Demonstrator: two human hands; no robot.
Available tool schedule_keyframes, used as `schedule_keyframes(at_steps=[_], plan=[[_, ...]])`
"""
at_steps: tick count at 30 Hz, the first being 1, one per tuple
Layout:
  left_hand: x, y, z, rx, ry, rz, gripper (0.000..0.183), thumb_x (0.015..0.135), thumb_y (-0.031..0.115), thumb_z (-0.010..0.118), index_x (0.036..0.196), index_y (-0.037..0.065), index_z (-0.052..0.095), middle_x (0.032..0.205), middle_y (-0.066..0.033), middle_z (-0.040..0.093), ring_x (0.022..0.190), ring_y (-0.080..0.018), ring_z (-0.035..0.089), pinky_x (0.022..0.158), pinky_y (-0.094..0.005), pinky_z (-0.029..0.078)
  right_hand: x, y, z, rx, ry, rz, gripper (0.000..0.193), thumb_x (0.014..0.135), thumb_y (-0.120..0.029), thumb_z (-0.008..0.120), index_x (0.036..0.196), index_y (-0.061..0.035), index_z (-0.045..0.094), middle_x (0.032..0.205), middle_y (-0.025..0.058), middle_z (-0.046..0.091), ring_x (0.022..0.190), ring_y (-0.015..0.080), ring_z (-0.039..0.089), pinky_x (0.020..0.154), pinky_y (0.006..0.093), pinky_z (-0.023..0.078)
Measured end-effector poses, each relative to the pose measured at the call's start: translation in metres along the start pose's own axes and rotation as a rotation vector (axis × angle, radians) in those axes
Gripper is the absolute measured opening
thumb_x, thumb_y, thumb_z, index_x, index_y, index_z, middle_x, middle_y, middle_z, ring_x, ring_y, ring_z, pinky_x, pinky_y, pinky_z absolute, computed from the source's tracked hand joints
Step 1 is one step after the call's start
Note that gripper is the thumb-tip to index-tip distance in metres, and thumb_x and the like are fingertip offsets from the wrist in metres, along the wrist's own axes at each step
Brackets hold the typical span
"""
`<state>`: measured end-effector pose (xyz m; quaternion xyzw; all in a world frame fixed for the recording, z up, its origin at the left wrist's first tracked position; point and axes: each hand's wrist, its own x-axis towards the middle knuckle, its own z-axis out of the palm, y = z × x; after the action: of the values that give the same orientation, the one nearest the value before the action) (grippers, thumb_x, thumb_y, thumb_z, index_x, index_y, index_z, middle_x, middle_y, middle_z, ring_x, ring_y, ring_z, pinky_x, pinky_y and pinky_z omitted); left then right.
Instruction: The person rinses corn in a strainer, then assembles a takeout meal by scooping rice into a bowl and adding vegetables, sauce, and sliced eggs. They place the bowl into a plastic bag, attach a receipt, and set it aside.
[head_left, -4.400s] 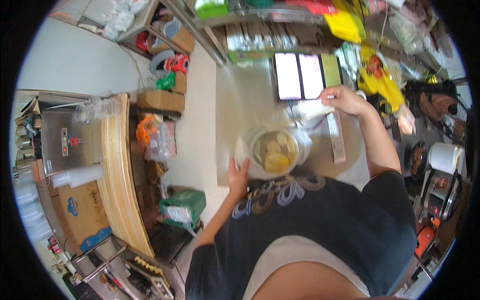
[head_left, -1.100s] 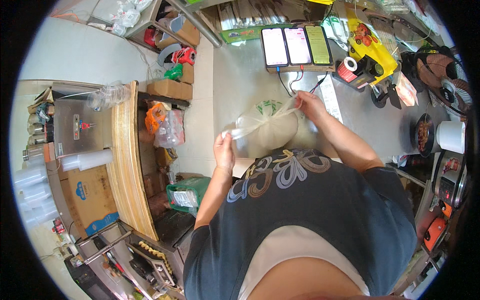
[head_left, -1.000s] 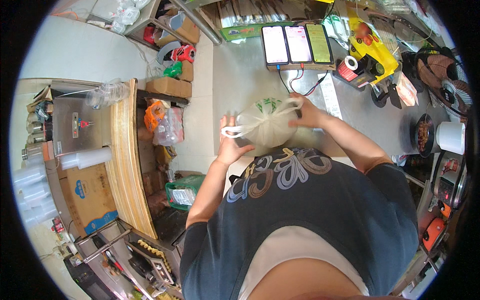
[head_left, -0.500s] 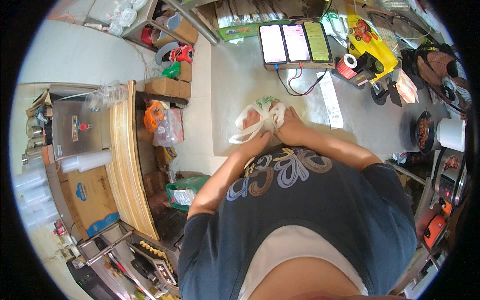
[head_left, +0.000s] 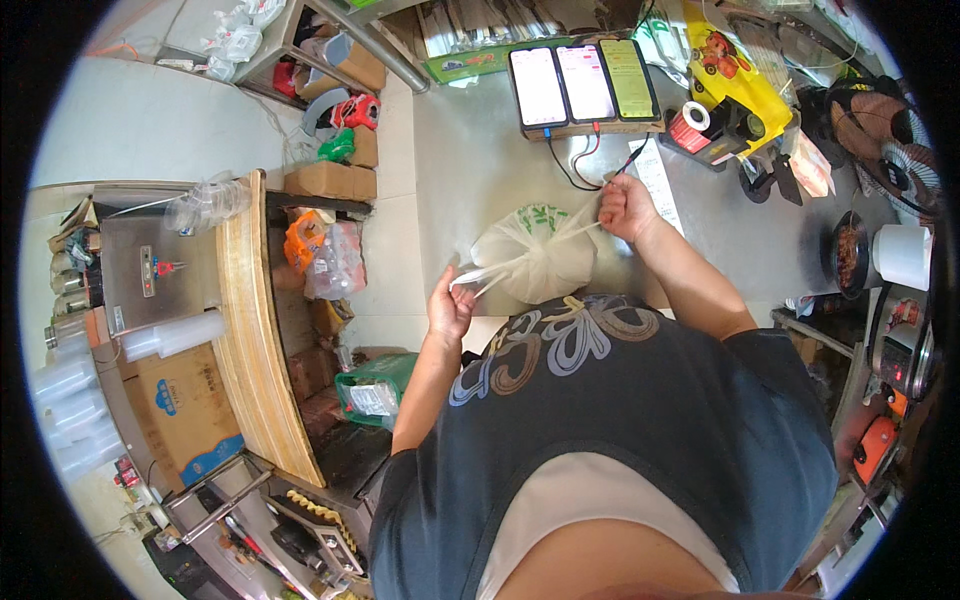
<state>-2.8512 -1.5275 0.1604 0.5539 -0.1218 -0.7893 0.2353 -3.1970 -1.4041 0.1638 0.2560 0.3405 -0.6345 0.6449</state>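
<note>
A filled white plastic bag (head_left: 548, 262) with green print sits on the metal counter (head_left: 470, 160) just before my body. My left hand (head_left: 449, 304) is closed on one of the bag's handles, drawn out to the left. The other handle is in the fist of my right hand (head_left: 629, 207), pulled out to the right and a little farther away. Both handles are stretched from the bag's gathered top. What the bag contains is hidden. Close to my right hand lies a long white paper slip (head_left: 655, 185), partly behind my wrist.
Three lit phones (head_left: 585, 85) with charging cables stand at the counter's back. To their right are a label roll (head_left: 690, 127) and a yellow bag (head_left: 735, 70). A dark bowl of food (head_left: 849, 255) sits far right beside a white container (head_left: 902, 257). A green crate (head_left: 375, 385) is low left.
My hands were together at the bag's top. Now they are spread wide, left and right, each pulling a handle taut, and the bag's rounded body shows.
</note>
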Motion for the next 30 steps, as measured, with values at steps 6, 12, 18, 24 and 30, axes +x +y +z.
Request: schedule_keyframes(at_steps=[6, 12, 18, 24, 30], plan=[[-0.044, 0.01, 0.055, 0.292, -0.475, 0.09, 0.031, 0.084, 0.014, 0.056, 0.114, 0.005, 0.059, 0.072, -0.0006, 0.053, 0.056, -0.0148, 0.048, 0.063, -0.0289, 0.047, -0.035, 0.024, 0.053, -0.614, -0.499, 0.037, 0.049, 0.072, -0.004, 0.056, 0.12, -0.0007, 0.05, 0.11, 0.0143, 0.06, 0.071, 0.0109, 0.055, 0.059, 0.0211, 0.044], [-0.058, 0.027, 0.088, 1.658, -0.842, 1.26, 0.006, 0.08, 0.009, 0.063, 0.079, 0.002, 0.064, 0.081, -0.0024, 0.06, 0.064, -0.0146, 0.056, 0.058, -0.0323, 0.046, -0.031, 0.062, 0.062, -1.765, -0.799, -0.423, 0.04, 0.078, -0.023, 0.068, 0.111, -0.0018, 0.06, 0.106, 0.0104, 0.062, 0.081, 0.0156, 0.061, 0.066, 0.0263, 0.049], [-0.023, 0.041, 0.036, 1.385, -0.461, 0.636, 0.015, 0.08, 0.009, 0.067, 0.068, 0.004, 0.061, 0.077, -0.004, 0.054, 0.071, -0.0121, 0.05, 0.065, -0.0272, 0.043, -0.007, 0.019, -0.016, -1.167, -0.002, -0.192, 0.033, 0.086, -0.025, 0.063, 0.111, -0.004, 0.058, 0.095, 0.0065, 0.061, 0.081, 0.0177, 0.059, 0.07, 0.0314, 0.049], [-0.039, 0.029, 0.069, 0.935, -0.333, 1.103, 0.024, 0.082, 0.004, 0.063, 0.105, 0.006, 0.061, 0.109, -0.0055, 0.05, 0.077, -0.012, 0.051, 0.073, -0.024, 0.045, -0.063, -0.014, -0.093, -2.177, 0.462, -1.164, 0.043, 0.079, -0.014, 0.063, 0.12, -0.0052, 0.055, 0.102, 0.0154, 0.06, 0.076, 0.0247, 0.061, 0.073, 0.0325, 0.05], [-0.057, -0.022, 0.131, 0.672, -0.682, 0.074, 0.033, 0.095, 0.019, 0.049, 0.124, 0.001, 0.05, 0.119, -0.0119, 0.056, 0.105, -0.0203, 0.056, 0.088, -0.0341, 0.045, -0.089, 0.046, -0.04, -1.635, 0.035, -0.921, 0.049, 0.079, -0.012, 0.056, 0.128, -0.0098, 0.05, 0.09, 0.0144, 0.059, 0.072, 0.0257, 0.058, 0.066, 0.0361, 0.048]])
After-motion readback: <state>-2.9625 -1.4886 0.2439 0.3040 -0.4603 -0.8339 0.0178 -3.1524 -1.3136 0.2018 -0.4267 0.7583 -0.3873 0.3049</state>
